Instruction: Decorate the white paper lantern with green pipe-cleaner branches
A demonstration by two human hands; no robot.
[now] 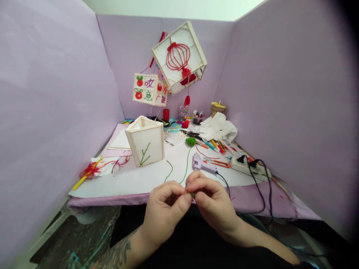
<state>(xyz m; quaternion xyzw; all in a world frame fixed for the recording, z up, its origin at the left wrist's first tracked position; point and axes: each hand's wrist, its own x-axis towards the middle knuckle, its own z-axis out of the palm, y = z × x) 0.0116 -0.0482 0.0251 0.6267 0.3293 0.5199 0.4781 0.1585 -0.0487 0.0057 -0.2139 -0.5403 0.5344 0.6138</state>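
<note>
Fingertips meet as my left hand (171, 203) and my right hand (210, 198) pinch a bit of green yarn (192, 194) just past the table's front edge. Most of that piece is hidden by the fingers. A strand of green yarn (187, 164) runs from behind my hands up to a small green yarn ball (191, 141). To its left a short loose green strand (169, 170) lies on the white paper. Beyond stands a white-panelled lantern frame (151, 144) with wooden edges, and a green branch shape (145, 154) is on its front panel.
A lilac glue gun (204, 164) and orange-handled snips (217, 162) lie right of centre, before a power strip (249, 166) with black cords. Markers (217, 145) and crumpled white paper (217, 127) are behind. Two decorated lanterns (179, 56) hang above; red yarn (91, 168) lies left.
</note>
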